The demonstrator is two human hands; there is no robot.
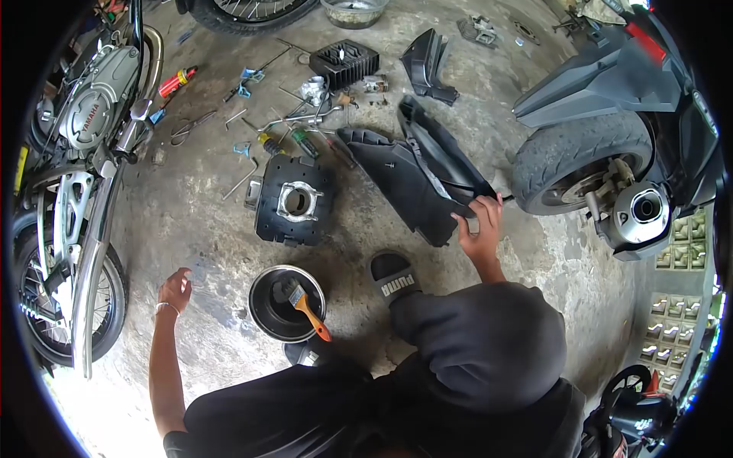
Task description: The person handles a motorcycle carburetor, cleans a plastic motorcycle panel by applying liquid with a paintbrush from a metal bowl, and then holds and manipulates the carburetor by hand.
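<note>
My right hand [481, 227] grips the near right end of a black plastic motorcycle side panel [416, 183], which lies tilted on the concrete floor. My left hand [175, 291] hovers over the floor at the left, holding nothing, its fingers loosely bent and apart. Between my hands stands a metal pot [254, 305] with an orange-handled paintbrush [311, 311] leaning in it, bristles down. Beyond the pot sits a black engine cylinder block [271, 202] with a round bore. Part of the panel's edge is hidden under my right fingers.
Screwdrivers [304, 143], wrenches and small parts lie beyond the cylinder block, near a finned black cylinder head [343, 65]. Another black panel [429, 69] lies farther back. Motorcycles flank me, with a rear tire [546, 168] at right and a chrome exhaust pipe [95, 252] at left.
</note>
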